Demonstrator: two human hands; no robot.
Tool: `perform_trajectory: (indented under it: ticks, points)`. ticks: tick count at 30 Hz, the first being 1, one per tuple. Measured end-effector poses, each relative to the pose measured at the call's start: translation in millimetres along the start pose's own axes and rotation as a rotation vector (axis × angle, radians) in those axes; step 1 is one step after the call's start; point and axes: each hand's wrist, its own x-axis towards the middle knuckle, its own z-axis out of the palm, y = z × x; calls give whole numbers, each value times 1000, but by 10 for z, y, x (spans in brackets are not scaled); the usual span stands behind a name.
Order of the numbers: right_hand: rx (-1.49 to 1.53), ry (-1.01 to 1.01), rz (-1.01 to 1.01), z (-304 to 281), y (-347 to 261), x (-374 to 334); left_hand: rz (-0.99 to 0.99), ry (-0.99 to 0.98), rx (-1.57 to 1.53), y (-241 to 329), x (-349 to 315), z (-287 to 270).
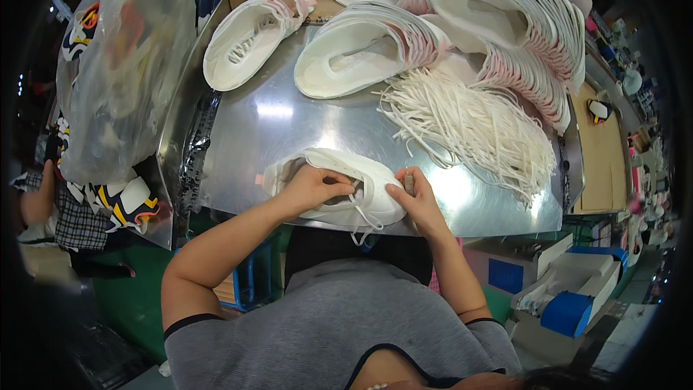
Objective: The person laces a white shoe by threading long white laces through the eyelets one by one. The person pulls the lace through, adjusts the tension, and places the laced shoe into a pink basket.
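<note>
The left hand's grip (317, 188) is a closed pinch, thumb against forefinger, at the throat of the white shoe upper (384, 177), apparently on the white lace (366, 227). The right hand's grip (421, 204) sets its thumb on the toe; its underside is hidden, so I cannot tell whether it clasps the upper or only presses on it. A small greyish piece (409, 183) shows by that forefinger, too small to identify.

The upper lies at the near edge of the metal tabletop (267, 133), toe toward the right, with a loose loop of lace hanging over its near side.

For clean threading, my judgement is to pinch the lace close to its end, since soft cord folds when pushed from farther back. The right hand does best to brace the toe without squashing it, so the throat edges stay apart. It also helps to keep the slack flat and untwisted, clear of the fingers, and to draw it evenly: a sharp tug could pucker the throat.

The heap of white laces (473, 126) lies well apart, beyond the right hand, which limits tangling.
</note>
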Motion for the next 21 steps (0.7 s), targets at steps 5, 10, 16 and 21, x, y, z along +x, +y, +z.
perform_trajectory:
  ticks: [5,10,16,21]
  points:
    - [2,-35,-64,45,11,-30,203,238,586,150,-187,-86]
    - [211,-80,-49,-192,-204,-167,681,752,1139,355,-579,-868]
    - [183,-84,-37,-645,-73,-229,251,1245,1426,-403,-1666,-2240]
    - [-540,-7,-180,-434,-139,-95,564,416,589,666,-852,-352]
